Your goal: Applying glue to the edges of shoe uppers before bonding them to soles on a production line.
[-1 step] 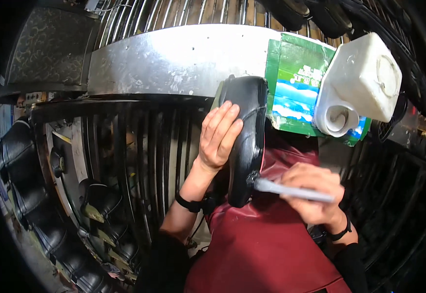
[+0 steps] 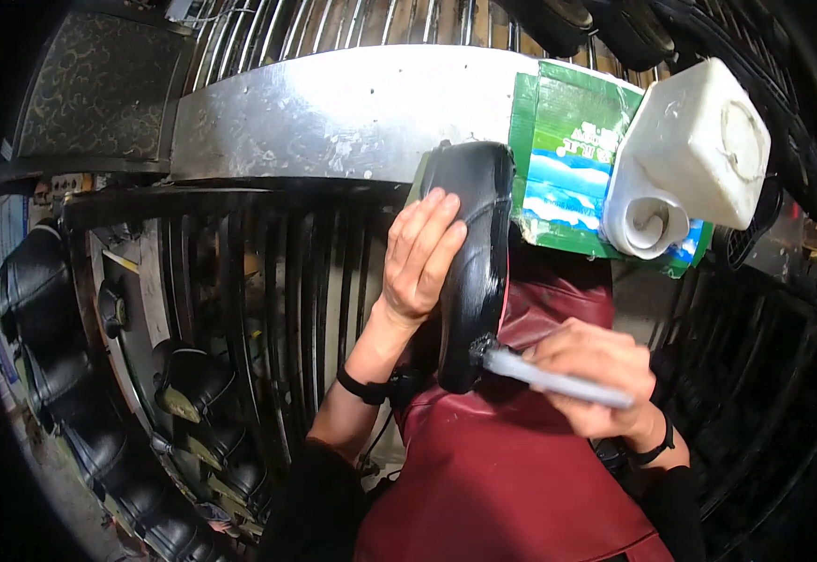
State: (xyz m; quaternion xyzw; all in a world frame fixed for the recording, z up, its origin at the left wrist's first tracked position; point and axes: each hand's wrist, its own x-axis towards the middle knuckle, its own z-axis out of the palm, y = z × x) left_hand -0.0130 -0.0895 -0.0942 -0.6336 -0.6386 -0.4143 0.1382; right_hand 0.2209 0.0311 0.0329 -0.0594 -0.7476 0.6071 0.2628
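My left hand grips a glossy black shoe from its left side and holds it on end above my lap. My right hand is closed on a grey brush, held almost level. The brush's dark tip touches the shoe's lower end. Both wrists wear a dark band. A dark red apron covers my lap under the shoe.
Behind the shoe lies a shiny metal sheet. A green carton, a white plastic jug and a white roll stand at the upper right. Black rack bars on the left hold several black shoes.
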